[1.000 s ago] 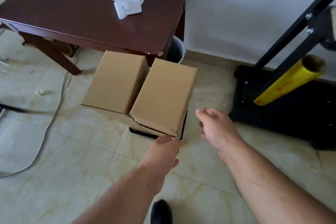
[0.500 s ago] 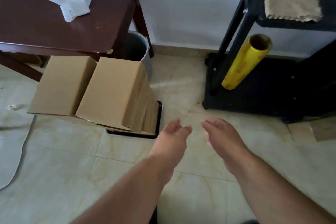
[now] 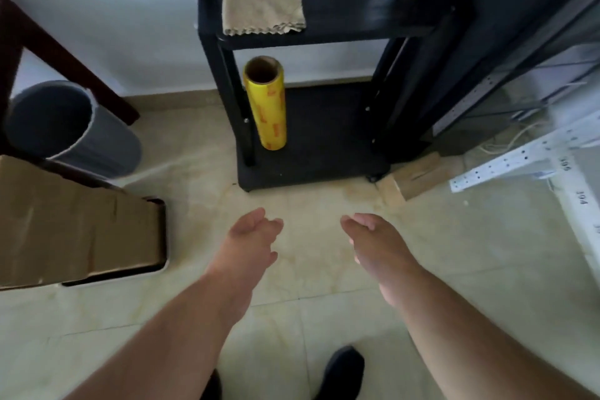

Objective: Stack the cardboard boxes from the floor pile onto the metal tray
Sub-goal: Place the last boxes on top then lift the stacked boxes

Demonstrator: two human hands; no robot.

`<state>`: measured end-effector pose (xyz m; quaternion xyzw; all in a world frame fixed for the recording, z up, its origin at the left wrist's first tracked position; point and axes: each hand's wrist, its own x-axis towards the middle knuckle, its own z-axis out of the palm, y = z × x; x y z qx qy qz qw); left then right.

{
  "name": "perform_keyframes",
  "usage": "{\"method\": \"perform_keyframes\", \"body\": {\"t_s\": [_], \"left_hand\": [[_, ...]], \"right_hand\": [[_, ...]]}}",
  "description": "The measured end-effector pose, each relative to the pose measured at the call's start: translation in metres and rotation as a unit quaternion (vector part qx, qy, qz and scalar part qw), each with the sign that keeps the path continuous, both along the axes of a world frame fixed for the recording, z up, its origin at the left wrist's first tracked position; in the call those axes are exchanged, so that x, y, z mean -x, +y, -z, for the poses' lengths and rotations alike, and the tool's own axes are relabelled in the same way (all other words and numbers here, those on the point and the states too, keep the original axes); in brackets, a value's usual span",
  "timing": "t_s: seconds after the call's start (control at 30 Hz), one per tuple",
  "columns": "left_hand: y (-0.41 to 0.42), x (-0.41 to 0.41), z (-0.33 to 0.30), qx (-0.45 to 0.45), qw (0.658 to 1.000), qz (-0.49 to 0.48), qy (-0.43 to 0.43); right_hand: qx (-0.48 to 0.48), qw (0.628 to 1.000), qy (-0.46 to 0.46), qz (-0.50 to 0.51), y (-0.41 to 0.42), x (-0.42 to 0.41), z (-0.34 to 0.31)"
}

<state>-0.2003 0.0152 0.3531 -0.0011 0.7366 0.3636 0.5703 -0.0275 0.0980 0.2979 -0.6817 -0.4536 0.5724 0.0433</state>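
Observation:
A stack of brown cardboard boxes [image 3: 71, 224] stands on the dark-rimmed metal tray [image 3: 164, 230] at the left edge of the head view; only its right side shows. My left hand [image 3: 251, 243] hovers over the tiled floor to the right of the tray, empty, fingers loosely apart. My right hand [image 3: 376, 243] hangs level with it, further right, also empty with fingers apart. Both hands are clear of the boxes. A flattened piece of cardboard [image 3: 410, 178] lies on the floor by the black shelf's right foot.
A black shelf unit [image 3: 311, 153] stands ahead with a yellow film roll [image 3: 268, 104] upright on its base and a tan cloth [image 3: 263, 3] on its shelf. A grey bin [image 3: 71, 130] sits by a dark table leg [image 3: 65, 55]. White perforated rails [image 3: 506, 162] lie at right.
The view has swung right: the boxes and tray slid to the left edge, the shelf unit came to the centre. Both hands left the stack and now hang empty over the floor.

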Motion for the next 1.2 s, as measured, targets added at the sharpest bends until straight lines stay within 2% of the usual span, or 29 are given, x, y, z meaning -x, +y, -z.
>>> {"method": "perform_keyframes", "body": {"t_s": [0.23,0.47,0.6,0.8,0.93,1.07,1.13,1.2], "left_hand": [[0.059,-0.054,0.029,-0.014,0.998,0.057,-0.009],[0.111,-0.065,0.057,-0.013,0.994,0.108,-0.017],[0.140,-0.074,0.096,-0.009,0.989,0.149,0.002],[0.189,-0.107,0.195,0.024,0.989,0.148,0.018],[0.216,-0.141,0.271,0.021,0.986,0.162,0.018],[0.232,-0.169,0.325,0.027,0.988,0.149,0.006],[0.234,-0.174,0.347,0.029,0.989,0.145,0.000],[0.235,-0.176,0.365,0.031,0.990,0.140,-0.004]], "right_hand": [[0.008,0.996,-0.078,0.047,0.047,-0.073,0.018],[0.031,0.983,-0.131,0.127,0.095,-0.102,0.042],[0.052,0.972,-0.155,0.167,0.137,-0.112,0.074],[0.086,0.966,-0.198,0.141,0.201,-0.120,0.167],[0.090,0.955,-0.218,0.177,0.233,-0.131,0.246],[0.087,0.957,-0.173,0.217,0.270,-0.146,0.336],[0.070,0.965,-0.155,0.200,0.287,-0.163,0.397],[0.057,0.966,-0.164,0.191,0.294,-0.165,0.428]]}}
